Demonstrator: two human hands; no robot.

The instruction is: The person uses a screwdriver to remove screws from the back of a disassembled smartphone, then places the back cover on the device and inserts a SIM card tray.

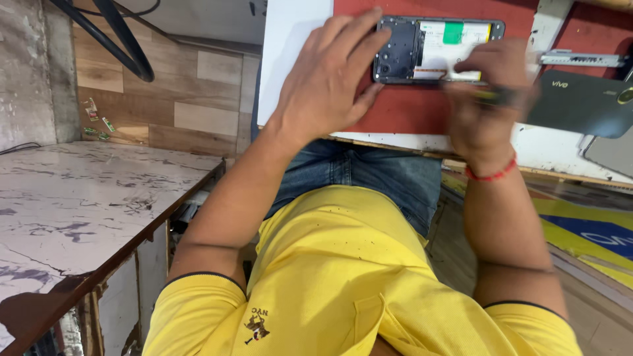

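An opened black smartphone with its back cover off [438, 49] lies flat on a red work mat [402, 109], its long axis running left to right, camera end toward the left. The left hand [330, 79] rests spread, fingers steadying that end. The blurred right hand [488, 99] pinches a thin dark tool [491, 97] over the phone's right half.

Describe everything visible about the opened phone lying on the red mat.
The opened phone lies flat on the red mat, its back cover off. A dark, plastic-looking inner frame with the camera section shows at one end; a pale battery with a green tab fills the rest. The left hand rests its fingers on the dark end. The right hand, blurred, brings a thin tool to the battery's edge; whether the tip touches it cannot be told.
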